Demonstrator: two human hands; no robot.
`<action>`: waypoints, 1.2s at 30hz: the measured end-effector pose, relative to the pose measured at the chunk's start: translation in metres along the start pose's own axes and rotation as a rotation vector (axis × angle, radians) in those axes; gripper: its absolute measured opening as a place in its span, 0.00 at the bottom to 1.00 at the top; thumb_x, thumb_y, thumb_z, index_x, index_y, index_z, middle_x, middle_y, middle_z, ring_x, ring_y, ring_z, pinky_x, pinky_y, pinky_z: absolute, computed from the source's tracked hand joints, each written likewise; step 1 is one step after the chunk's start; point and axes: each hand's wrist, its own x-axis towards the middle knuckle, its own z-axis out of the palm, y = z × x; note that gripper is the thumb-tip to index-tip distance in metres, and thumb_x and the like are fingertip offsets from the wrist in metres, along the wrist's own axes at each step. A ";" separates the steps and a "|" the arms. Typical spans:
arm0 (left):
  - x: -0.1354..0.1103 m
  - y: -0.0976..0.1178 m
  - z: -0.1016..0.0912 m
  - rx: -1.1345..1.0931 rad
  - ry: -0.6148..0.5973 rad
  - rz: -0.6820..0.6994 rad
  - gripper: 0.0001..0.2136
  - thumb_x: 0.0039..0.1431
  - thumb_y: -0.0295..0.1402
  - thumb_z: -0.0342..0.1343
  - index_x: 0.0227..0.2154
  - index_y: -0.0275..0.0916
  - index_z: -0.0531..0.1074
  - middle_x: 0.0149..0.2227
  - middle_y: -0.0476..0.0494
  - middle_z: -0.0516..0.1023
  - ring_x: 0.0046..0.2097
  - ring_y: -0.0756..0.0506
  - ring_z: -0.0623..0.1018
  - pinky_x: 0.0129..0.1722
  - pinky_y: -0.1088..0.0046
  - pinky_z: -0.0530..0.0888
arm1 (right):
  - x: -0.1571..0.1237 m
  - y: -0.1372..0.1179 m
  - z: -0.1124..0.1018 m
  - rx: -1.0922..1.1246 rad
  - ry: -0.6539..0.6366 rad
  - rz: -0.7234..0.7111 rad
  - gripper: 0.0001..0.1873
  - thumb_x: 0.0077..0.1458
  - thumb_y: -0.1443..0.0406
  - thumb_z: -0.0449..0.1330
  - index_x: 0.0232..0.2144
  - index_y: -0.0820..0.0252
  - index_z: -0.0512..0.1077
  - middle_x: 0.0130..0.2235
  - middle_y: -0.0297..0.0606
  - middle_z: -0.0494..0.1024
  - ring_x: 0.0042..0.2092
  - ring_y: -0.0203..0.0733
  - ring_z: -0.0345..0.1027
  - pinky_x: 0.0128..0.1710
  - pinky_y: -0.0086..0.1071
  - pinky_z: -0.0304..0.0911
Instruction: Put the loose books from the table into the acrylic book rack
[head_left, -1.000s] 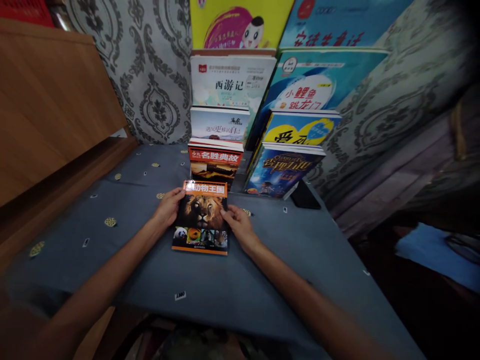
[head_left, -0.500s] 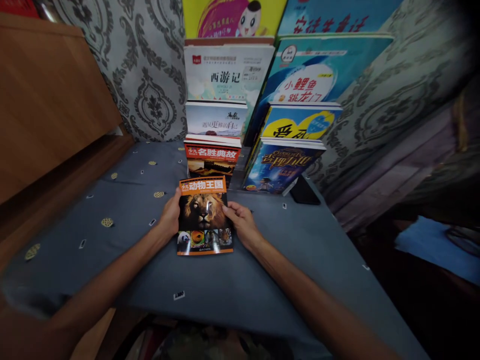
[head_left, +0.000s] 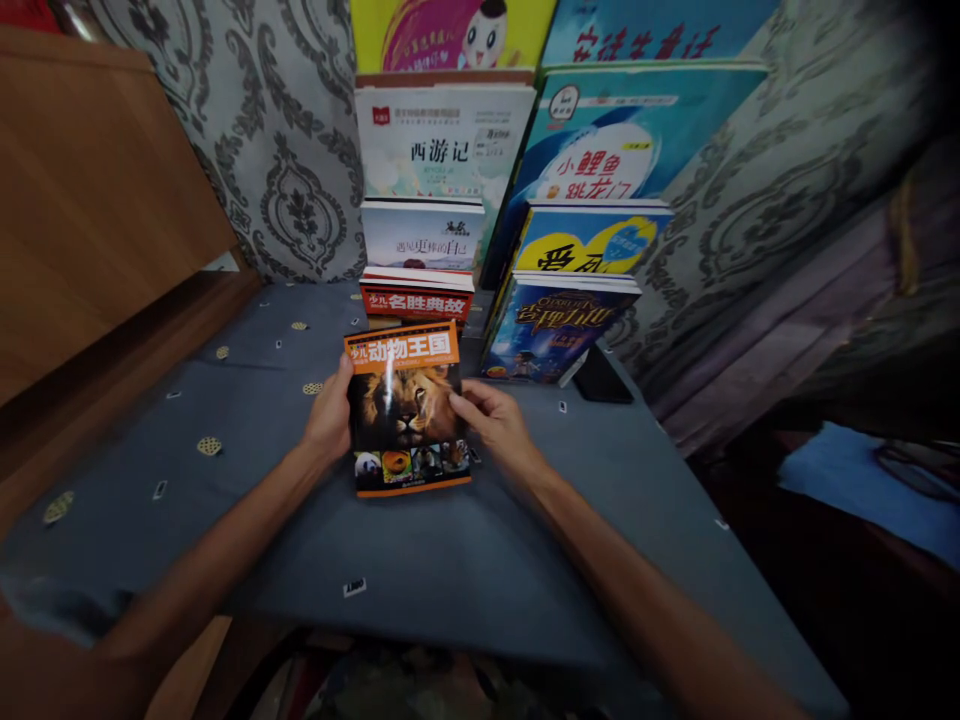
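Head view: both hands hold the lion book (head_left: 405, 405) by its side edges, the left hand (head_left: 328, 418) with its thumb over the cover, the right hand (head_left: 496, 425) pinching the right edge; the book tilts up over the grey surface (head_left: 450, 570), just near of the red book (head_left: 416, 300); beyond, books stand in two stepped columns against the wall, the red book lowest on the left, the blue book (head_left: 559, 325) lowest on the right; whatever holds them is hidden.

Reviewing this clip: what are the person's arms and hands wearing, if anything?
The left forearm and right forearm are bare, no sleeves showing. The left hand and right hand have no gloves; no watch, ring or bracelet is visible.
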 end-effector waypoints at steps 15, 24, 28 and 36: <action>-0.030 0.046 -0.037 0.800 -0.851 0.415 0.16 0.61 0.45 0.60 0.49 0.50 0.79 0.54 0.43 0.79 0.59 0.37 0.74 0.62 0.54 0.68 | -0.040 -0.002 -0.051 -0.615 -0.098 -0.427 0.14 0.64 0.62 0.57 0.47 0.49 0.79 0.50 0.40 0.82 0.52 0.48 0.76 0.54 0.49 0.70; -0.048 0.005 -0.064 1.177 -1.073 0.575 0.28 0.59 0.24 0.54 0.62 0.50 0.65 0.64 0.47 0.69 0.71 0.41 0.58 0.70 0.45 0.51 | -0.063 0.026 -0.072 -0.861 -0.505 -0.535 0.18 0.65 0.71 0.53 0.53 0.54 0.75 0.55 0.45 0.78 0.61 0.46 0.68 0.56 0.48 0.71; -0.055 0.005 -0.066 1.270 -1.122 0.594 0.35 0.57 0.23 0.54 0.67 0.51 0.56 0.69 0.48 0.60 0.72 0.41 0.53 0.70 0.45 0.49 | -0.057 0.011 -0.069 -1.026 -0.588 -0.467 0.22 0.58 0.76 0.54 0.50 0.54 0.77 0.55 0.44 0.78 0.59 0.48 0.70 0.59 0.53 0.66; -0.063 0.019 -0.061 1.377 -1.232 0.457 0.30 0.62 0.29 0.54 0.67 0.51 0.57 0.72 0.44 0.52 0.72 0.37 0.51 0.69 0.39 0.47 | -0.015 0.020 0.008 -1.062 -0.601 -0.381 0.24 0.63 0.73 0.50 0.60 0.64 0.67 0.58 0.51 0.75 0.61 0.47 0.67 0.60 0.46 0.64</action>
